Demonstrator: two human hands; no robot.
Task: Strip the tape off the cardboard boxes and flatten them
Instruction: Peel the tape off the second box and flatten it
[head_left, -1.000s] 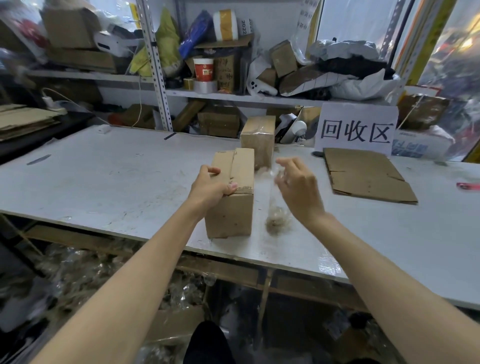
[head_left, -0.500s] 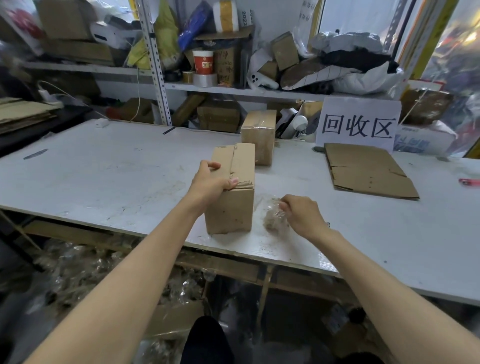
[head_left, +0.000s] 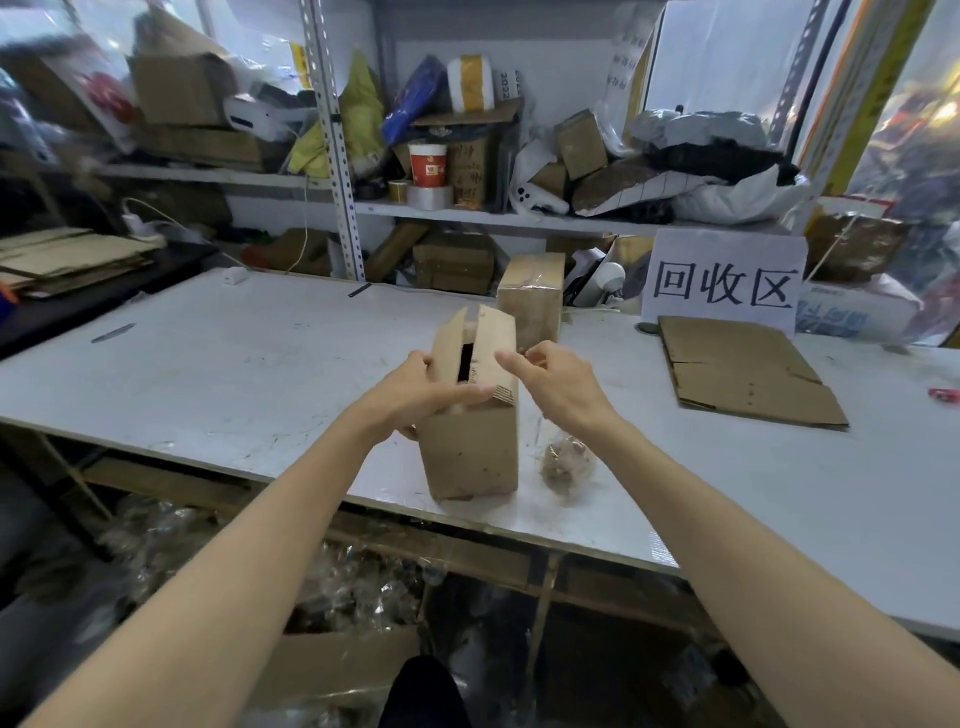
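Observation:
A small brown cardboard box (head_left: 470, 457) stands upright near the front edge of the white table (head_left: 208, 353). Its two top flaps are raised, with a dark gap between them. My left hand (head_left: 415, 395) grips the box's near top end, thumb on the left flap and fingers laid across the top. My right hand (head_left: 561, 389) hovers at the right flap with the index finger pointing at it, holding nothing I can make out. A crumpled wad of clear tape (head_left: 563, 462) lies on the table just right of the box. A second box (head_left: 530, 296), still wrapped in tape, stands behind.
A flattened cardboard sheet (head_left: 743, 369) lies at the right, below a white sign (head_left: 722, 283). Cluttered shelves run along the back. Flat cardboard is stacked (head_left: 67, 260) on a dark surface at the left. A small red object (head_left: 943, 395) lies at the far right edge.
My right hand left the tape wad on the table and rose to the box's right flap. The top flaps, flat before, now stand raised apart. My left hand stayed on the box.

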